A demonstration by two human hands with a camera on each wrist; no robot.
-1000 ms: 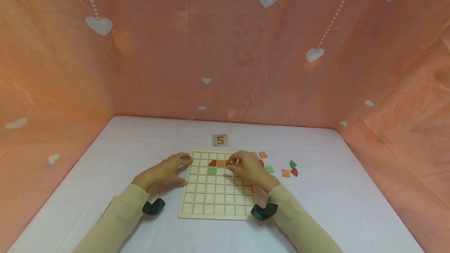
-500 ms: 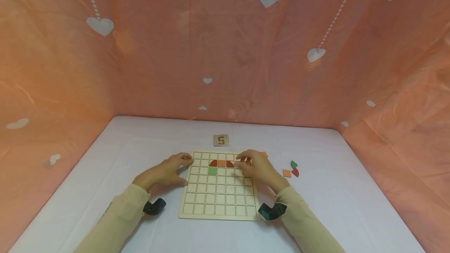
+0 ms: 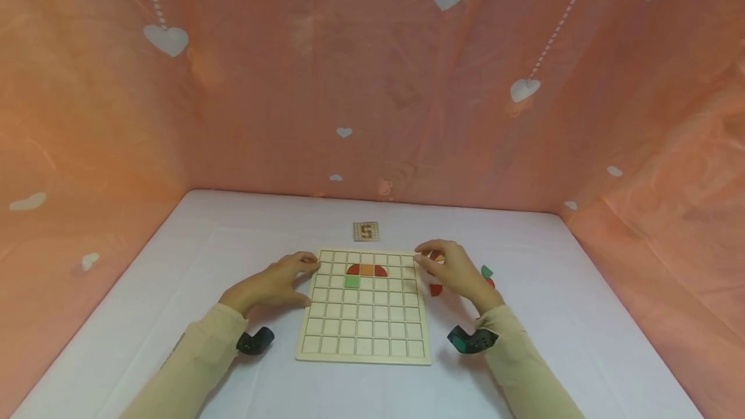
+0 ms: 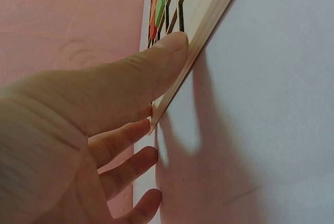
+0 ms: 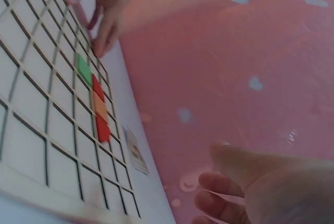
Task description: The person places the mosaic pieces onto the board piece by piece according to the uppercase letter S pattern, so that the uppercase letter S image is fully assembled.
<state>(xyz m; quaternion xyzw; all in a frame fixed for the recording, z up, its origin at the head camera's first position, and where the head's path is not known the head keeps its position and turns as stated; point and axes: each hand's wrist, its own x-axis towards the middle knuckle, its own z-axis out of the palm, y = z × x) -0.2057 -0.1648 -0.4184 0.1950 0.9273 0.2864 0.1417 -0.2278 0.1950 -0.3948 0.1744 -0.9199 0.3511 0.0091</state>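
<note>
A square wooden grid board (image 3: 364,328) lies flat on the table. Set in its upper cells are an orange square (image 3: 367,269), red quarter-circle tiles (image 3: 381,271) on either side of it, and a green square (image 3: 352,282) below the left one. My left hand (image 3: 270,284) touches the board's left edge, with its thumb (image 4: 169,49) at the rim and its fingers spread loosely. Just off the board's upper right corner, my right hand (image 3: 456,271) hovers over loose tiles and partly hides them. Nothing shows between its thumb and loosely bent fingers (image 5: 211,203).
A small pattern card (image 3: 366,231) lies beyond the board. Red pieces (image 3: 436,290) peek out under the right hand, and a green quarter-circle (image 3: 487,271) lies just right of it. Orange cloth (image 3: 372,83) with white hearts encloses the table's back and sides.
My right hand has let go of the right red quarter-circle on the board and moved right to the loose tiles. The left hand has stayed at the board's edge.
</note>
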